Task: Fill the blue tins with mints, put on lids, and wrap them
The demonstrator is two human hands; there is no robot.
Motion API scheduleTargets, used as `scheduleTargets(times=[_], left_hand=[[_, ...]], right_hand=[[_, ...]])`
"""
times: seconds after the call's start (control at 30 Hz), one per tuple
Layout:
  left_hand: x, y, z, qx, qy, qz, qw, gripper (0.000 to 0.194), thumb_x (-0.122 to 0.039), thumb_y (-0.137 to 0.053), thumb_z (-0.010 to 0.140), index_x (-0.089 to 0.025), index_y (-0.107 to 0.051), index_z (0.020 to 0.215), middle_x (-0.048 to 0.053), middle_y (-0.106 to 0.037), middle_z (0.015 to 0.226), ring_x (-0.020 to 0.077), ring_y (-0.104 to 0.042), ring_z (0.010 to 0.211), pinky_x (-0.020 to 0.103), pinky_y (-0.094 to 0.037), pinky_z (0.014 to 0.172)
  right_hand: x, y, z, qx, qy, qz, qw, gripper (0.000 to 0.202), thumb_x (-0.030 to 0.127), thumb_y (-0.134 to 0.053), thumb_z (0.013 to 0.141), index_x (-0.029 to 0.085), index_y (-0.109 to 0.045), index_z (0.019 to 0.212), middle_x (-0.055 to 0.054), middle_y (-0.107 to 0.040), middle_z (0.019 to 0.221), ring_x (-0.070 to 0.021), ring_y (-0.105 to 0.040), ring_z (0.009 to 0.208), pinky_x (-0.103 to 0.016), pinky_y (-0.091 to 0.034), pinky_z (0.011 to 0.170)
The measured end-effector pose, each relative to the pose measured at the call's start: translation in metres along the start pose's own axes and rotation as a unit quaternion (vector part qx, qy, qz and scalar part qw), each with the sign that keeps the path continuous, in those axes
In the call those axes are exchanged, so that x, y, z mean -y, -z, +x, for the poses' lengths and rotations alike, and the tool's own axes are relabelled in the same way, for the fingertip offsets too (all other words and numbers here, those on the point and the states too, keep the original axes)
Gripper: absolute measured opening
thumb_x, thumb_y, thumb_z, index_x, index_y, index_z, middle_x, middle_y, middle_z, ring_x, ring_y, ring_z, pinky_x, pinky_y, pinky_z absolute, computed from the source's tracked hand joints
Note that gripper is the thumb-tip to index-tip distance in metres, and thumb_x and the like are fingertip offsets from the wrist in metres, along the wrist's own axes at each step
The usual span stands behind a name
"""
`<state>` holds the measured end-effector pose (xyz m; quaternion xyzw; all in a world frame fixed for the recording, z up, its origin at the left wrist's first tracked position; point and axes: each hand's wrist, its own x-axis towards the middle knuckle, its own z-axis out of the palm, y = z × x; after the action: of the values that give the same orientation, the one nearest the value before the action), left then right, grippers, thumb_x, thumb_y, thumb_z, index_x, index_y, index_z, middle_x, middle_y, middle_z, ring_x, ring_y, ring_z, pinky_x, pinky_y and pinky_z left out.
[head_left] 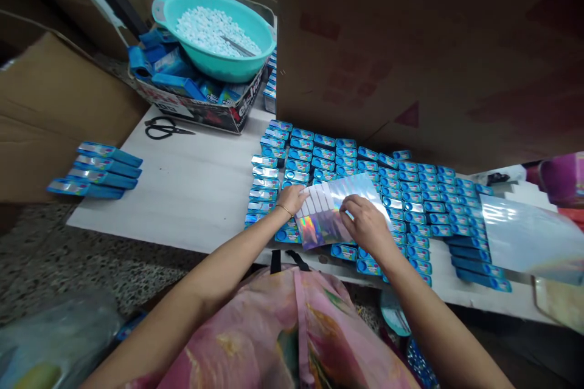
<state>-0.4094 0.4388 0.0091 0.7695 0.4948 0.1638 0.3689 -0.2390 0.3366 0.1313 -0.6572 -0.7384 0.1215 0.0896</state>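
Note:
A shiny holographic sticker sheet (pixel 335 206), with white strips on its left part, lies tilted over rows of small blue boxes (pixel 325 152). My left hand (pixel 292 197) grips the sheet's left edge between thumb and fingers. Over the sheet's middle, my right hand (pixel 362 219) is closed in a pinch; what its fingertips hold, if anything, is too small to make out. The boxes stand packed in several columns under and around both hands, and the sheet hides some of them.
Four-sided carton (pixel 237 115) at the back left holds blue boxes and a turquoise bowl (pixel 219 70) of white pieces. Black scissors (pixel 162 129) lie before it. More blue boxes (pixel 103 171) sit at the left edge. A large cardboard box (pixel 410 61) walls off the back. Another shiny sheet (pixel 529 237) lies right.

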Motion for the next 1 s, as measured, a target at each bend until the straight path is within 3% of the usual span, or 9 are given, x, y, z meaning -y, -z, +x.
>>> scheduleTargets(times=[0.07, 0.13, 0.2, 0.33, 0.4, 0.5, 0.7, 0.83, 1.0], left_hand=[[-0.002, 0.007, -0.006, -0.052, -0.029, -0.031, 0.998, 0.026, -0.028, -0.054, 0.073, -0.017, -0.063, 0.094, 0.009, -0.062, 0.096, 0.023, -0.053, 0.094, 0.034, -0.037, 0.083], [-0.005, 0.019, -0.02, -0.096, -0.049, -0.106, 0.988, 0.03, -0.03, -0.051, 0.076, -0.017, -0.061, 0.101, 0.009, -0.058, 0.106, 0.0222, -0.048, 0.102, 0.035, -0.034, 0.09], [-0.007, 0.033, -0.04, -0.078, -0.034, -0.226, 0.97, 0.033, -0.035, -0.043, 0.081, -0.016, -0.061, 0.1, 0.008, -0.059, 0.105, 0.0204, -0.05, 0.101, 0.034, -0.035, 0.09], [0.001, 0.055, -0.09, 0.009, 0.082, -0.45, 0.889, 0.041, -0.043, -0.043, 0.08, -0.014, -0.059, 0.104, 0.009, -0.063, 0.097, 0.0185, -0.056, 0.089, 0.029, -0.043, 0.075], [0.012, 0.06, -0.111, 0.0, 0.137, -0.496, 0.857, 0.041, -0.04, -0.057, 0.072, -0.014, -0.058, 0.104, 0.008, -0.064, 0.091, 0.0169, -0.057, 0.083, 0.027, -0.043, 0.071], [0.034, 0.064, -0.135, -0.055, 0.187, -0.505, 0.841, 0.04, -0.032, -0.067, 0.062, -0.013, -0.061, 0.097, 0.003, -0.062, 0.079, 0.0128, -0.056, 0.073, 0.025, -0.043, 0.068], [0.082, 0.067, -0.17, -0.142, 0.226, -0.447, 0.854, 0.041, -0.029, -0.066, 0.061, -0.013, -0.059, 0.098, 0.0, -0.06, 0.072, 0.0096, -0.055, 0.066, 0.024, -0.042, 0.067], [0.104, 0.064, -0.178, -0.137, 0.224, -0.402, 0.877, 0.038, -0.028, -0.06, 0.066, -0.013, -0.055, 0.1, -0.001, -0.058, 0.07, 0.0096, -0.054, 0.065, 0.023, -0.041, 0.065], [0.12, 0.061, -0.171, -0.122, 0.188, -0.342, 0.913, 0.033, -0.025, -0.054, 0.069, -0.014, -0.052, 0.1, -0.002, -0.057, 0.064, 0.0106, -0.054, 0.062, 0.024, -0.041, 0.064]], right_hand=[[0.015, 0.012, -0.004, 0.001, -0.054, 0.096, 0.994, 0.015, 0.027, -0.044, 0.08, 0.019, -0.057, 0.077, -0.003, -0.057, 0.08, -0.0133, -0.051, 0.07, -0.025, -0.036, 0.063], [0.026, 0.01, -0.002, 0.0, -0.114, 0.205, 0.972, 0.016, 0.03, -0.046, 0.077, 0.019, -0.056, 0.072, 0.0, -0.056, 0.069, -0.0111, -0.05, 0.059, -0.023, -0.035, 0.055], [0.035, -0.004, 0.004, 0.008, -0.173, 0.323, 0.93, 0.019, 0.035, -0.049, 0.075, 0.018, -0.056, 0.07, 0.002, -0.053, 0.058, -0.0101, -0.047, 0.051, -0.022, -0.034, 0.049], [0.057, -0.043, 0.011, 0.028, -0.253, 0.508, 0.823, 0.025, 0.041, -0.055, 0.069, 0.016, -0.055, 0.07, 0.003, -0.051, 0.049, -0.0086, -0.044, 0.043, -0.02, -0.031, 0.042], [0.071, -0.062, 0.011, 0.038, -0.273, 0.559, 0.782, 0.027, 0.042, -0.058, 0.065, 0.016, -0.055, 0.068, 0.004, -0.05, 0.048, -0.0078, -0.042, 0.041, -0.02, -0.03, 0.04], [0.093, -0.088, 0.008, 0.062, -0.296, 0.594, 0.746, 0.03, 0.045, -0.062, 0.061, 0.016, -0.056, 0.066, 0.005, -0.05, 0.047, -0.0077, -0.042, 0.04, -0.019, -0.028, 0.038], [0.131, -0.142, 0.004, 0.047, -0.306, 0.554, 0.773, 0.031, 0.046, -0.061, 0.06, 0.015, -0.06, 0.063, 0.004, -0.05, 0.047, -0.0069, -0.039, 0.039, -0.02, -0.029, 0.041], [0.142, -0.167, 0.004, 0.038, -0.298, 0.498, 0.813, 0.031, 0.045, -0.058, 0.062, 0.014, -0.062, 0.065, 0.002, -0.054, 0.052, -0.0083, -0.042, 0.043, -0.021, -0.031, 0.043], [0.145, -0.184, 0.002, 0.033, -0.276, 0.419, 0.864, 0.03, 0.043, -0.056, 0.066, 0.015, -0.064, 0.064, 0.001, -0.057, 0.053, -0.0109, -0.047, 0.048, -0.022, -0.034, 0.048]])
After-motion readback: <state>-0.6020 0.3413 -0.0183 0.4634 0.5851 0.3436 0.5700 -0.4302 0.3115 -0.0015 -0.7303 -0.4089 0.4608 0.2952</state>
